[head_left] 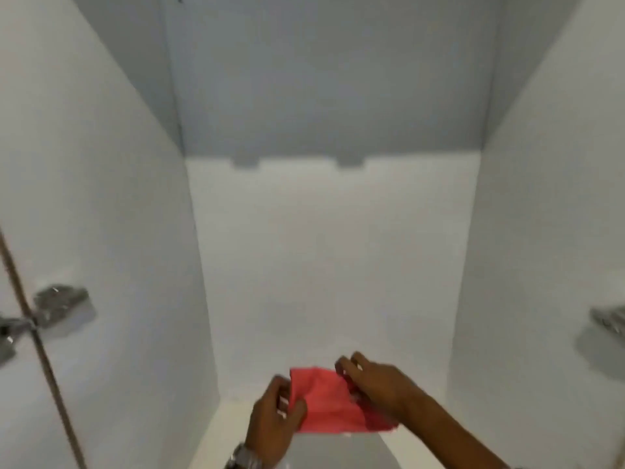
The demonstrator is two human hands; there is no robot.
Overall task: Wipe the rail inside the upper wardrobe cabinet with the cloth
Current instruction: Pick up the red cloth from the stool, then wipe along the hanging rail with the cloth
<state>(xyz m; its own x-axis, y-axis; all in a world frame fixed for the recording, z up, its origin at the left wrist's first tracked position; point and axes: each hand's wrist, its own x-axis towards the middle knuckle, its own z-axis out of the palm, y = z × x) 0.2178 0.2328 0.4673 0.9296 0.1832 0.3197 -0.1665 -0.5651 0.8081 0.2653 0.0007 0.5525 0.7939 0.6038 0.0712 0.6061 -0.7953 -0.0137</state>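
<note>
I look up into a white upper wardrobe cabinet [331, 258]. A pinkish-red cloth [324, 402] is stretched between both hands low in the view, in front of the cabinet's bottom edge. My left hand [275, 421] pinches its left edge, and a metal watch sits on that wrist. My right hand [375, 380] grips the cloth's upper right corner. No rail shows clearly; two small grey notches [247, 162] sit where the back panel meets the shadowed top. The frame is blurred.
A metal door hinge [59, 304] is fixed to the left side wall, with the brown edge of the open door [40, 350] crossing it. Another hinge [608, 321] sits on the right side wall. The cabinet's white bottom lip [233, 421] lies just under the hands.
</note>
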